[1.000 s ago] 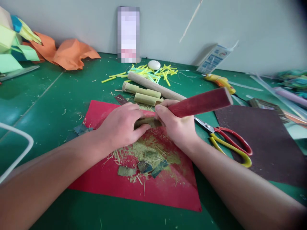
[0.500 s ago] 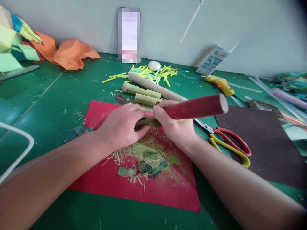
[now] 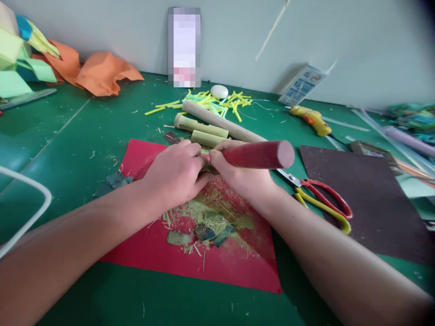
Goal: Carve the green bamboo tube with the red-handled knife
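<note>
My left hand [image 3: 176, 172] is closed around a short olive-brown bamboo piece [image 3: 208, 168], most of it hidden by the fingers. Close against it, my right hand [image 3: 244, 179] wraps a tool with a thick, round red handle [image 3: 254, 155]. The handle's pale end points right and toward me; its working end is hidden between the hands. Both hands are above a red sheet [image 3: 142, 246] strewn with pale shavings and dust [image 3: 204, 206]. Several dark grey-green scraps [image 3: 204, 232] lie among the shavings. Just beyond the hands are cut bamboo lengths [image 3: 209, 138].
Scissors [image 3: 326, 199] with red and yellow handles lie right of my right hand, partly on a dark brown sheet [image 3: 367, 203]. Behind are a long wooden rod [image 3: 220, 120], yellow and green tube bits [image 3: 234, 102] and a yellow glue gun [image 3: 311, 118]. Orange paper [image 3: 105, 74] lies far left.
The red handle has shifted left and turned so its end faces me more. My right hand has moved slightly left, closer to my left hand, and less of the bamboo shows.
</note>
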Demonstrator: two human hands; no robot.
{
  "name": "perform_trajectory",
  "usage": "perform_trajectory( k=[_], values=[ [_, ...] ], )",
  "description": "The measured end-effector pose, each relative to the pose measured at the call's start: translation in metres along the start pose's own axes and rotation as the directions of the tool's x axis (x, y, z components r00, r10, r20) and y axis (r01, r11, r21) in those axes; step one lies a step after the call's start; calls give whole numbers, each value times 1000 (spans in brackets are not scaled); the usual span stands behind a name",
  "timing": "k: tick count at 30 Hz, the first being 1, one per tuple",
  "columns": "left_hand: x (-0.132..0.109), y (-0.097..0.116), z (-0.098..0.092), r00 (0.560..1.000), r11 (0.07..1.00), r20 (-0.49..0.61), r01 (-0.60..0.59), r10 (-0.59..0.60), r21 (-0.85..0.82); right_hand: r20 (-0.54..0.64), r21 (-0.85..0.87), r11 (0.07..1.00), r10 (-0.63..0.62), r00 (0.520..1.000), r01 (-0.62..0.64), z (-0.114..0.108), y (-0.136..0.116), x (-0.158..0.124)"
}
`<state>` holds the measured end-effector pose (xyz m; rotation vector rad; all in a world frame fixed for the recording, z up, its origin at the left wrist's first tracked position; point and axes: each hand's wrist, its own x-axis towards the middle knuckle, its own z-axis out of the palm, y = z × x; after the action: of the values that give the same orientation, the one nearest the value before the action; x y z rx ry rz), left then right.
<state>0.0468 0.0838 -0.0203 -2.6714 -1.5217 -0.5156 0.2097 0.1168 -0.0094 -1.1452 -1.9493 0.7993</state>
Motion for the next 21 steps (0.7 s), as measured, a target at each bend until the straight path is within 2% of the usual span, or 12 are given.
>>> perform_trajectory(
  k=[7,12,16,21],
  values=[
    [1,0,0,1000,1000,7,-5,6,-17,-49,131,991,33,998,-26,1,4,0],
    [3,-3,1,999,999,36,9,-8,-51,10,241,966,93,996,-92,-3,4,-2],
    [3,-4,2,1000,997,3,31,-31,-76,-88,265,961,112,990,-85,-3,6,0],
    [2,-5,4,1000,996,-14,27,-28,-89,-108,266,961,108,988,-76,0,9,2]
  ],
)
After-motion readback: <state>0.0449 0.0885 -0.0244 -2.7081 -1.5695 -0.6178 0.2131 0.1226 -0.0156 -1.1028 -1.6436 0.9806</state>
